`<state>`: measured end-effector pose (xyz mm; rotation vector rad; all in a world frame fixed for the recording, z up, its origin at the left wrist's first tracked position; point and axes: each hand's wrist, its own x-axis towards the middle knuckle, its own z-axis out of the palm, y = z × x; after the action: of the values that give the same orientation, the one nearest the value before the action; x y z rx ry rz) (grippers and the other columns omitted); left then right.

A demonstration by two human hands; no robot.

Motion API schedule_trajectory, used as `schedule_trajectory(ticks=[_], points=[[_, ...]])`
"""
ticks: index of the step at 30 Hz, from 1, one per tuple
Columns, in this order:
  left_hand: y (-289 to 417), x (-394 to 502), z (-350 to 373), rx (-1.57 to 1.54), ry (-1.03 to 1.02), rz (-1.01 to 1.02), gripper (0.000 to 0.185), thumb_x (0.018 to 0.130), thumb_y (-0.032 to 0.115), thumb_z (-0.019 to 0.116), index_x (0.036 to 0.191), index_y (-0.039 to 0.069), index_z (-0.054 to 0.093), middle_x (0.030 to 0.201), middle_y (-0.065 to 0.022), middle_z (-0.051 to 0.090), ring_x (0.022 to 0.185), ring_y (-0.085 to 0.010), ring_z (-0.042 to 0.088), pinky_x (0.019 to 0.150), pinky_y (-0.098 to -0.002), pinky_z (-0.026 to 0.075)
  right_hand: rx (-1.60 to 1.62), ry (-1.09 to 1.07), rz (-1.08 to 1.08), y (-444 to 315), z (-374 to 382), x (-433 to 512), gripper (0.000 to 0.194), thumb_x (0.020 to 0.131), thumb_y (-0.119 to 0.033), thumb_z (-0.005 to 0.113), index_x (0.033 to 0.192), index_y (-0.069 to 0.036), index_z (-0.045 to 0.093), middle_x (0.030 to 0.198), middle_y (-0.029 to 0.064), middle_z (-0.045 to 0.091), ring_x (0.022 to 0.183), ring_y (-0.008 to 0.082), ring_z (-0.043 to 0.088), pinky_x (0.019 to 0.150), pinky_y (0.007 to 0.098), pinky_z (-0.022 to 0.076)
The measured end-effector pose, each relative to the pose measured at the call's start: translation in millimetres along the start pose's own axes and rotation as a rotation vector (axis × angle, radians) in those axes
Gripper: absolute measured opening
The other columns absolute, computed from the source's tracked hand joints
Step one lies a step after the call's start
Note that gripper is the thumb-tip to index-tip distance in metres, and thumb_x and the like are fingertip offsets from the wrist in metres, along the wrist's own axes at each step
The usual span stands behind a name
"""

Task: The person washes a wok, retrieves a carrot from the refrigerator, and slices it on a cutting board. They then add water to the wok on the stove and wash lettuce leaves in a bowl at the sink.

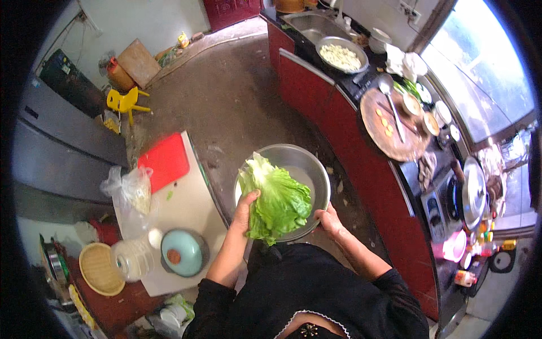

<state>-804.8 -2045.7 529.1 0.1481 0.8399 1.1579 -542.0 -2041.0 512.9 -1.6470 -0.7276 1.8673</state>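
Observation:
In my left hand (244, 208) is a bunch of green leaf lettuce (281, 195), pale at its stem end and tilted up away from me. The leaves cover much of a wide stainless steel basin (311, 163). My right hand (329, 220) grips the basin's rim on the near right side, thumb over the edge. My left fingers are hidden behind the leaves, so I cannot tell whether they also touch the basin. Both basin and lettuce are in front of my body, above the floor.
To the left, a table (186, 207) bears a red cutting board (165, 161), a plastic bag (135, 190) and a light-blue bowl (182, 253). Along the right runs a counter with a round wooden chopping board (372, 114), a bowl of pale chopped food (341, 57) and a lidded pan (473, 190).

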Motion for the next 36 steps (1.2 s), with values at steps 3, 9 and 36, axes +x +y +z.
schedule_trajectory(ticks=[3, 9, 36], points=[[63, 76, 7, 0.290, 0.133, 0.148, 0.057, 0.078, 0.016, 0.069, 0.127, -0.001, 0.046, 0.113, -0.0134, 0.059, 0.097, -0.0237, 0.061, 0.082, -0.0359, 0.051, -0.119, -0.066, -0.011, -70, 40, 66, 0.053, 0.081, 0.001, 0.052, 0.130, -0.008, 0.037, 0.117, 0.0166, 0.054, 0.104, 0.0306, 0.056, 0.081, 0.0411, 0.0525], [185, 215, 43, 0.809, 0.221, 0.349, 0.049, 0.083, 0.002, 0.063, 0.129, 0.002, 0.045, 0.118, -0.0147, 0.057, 0.104, -0.0227, 0.058, 0.087, -0.0344, 0.049, 0.042, -0.039, -0.138, -207, 100, 158, 0.062, 0.069, -0.001, 0.047, 0.131, -0.008, 0.042, 0.097, 0.0161, 0.060, 0.070, 0.0280, 0.062, 0.053, 0.0396, 0.0554], [439, 768, 269, 1.043, -0.091, 0.382, 0.046, 0.086, 0.010, 0.064, 0.127, 0.001, 0.045, 0.122, -0.0170, 0.053, 0.104, -0.0207, 0.056, 0.090, -0.0323, 0.047, 1.067, 0.423, -0.065, -627, 1, 692, 0.015, 0.083, -0.005, 0.044, 0.093, 0.006, 0.040, 0.090, 0.0221, 0.051, 0.081, 0.0376, 0.062, 0.067, 0.0481, 0.0603]])
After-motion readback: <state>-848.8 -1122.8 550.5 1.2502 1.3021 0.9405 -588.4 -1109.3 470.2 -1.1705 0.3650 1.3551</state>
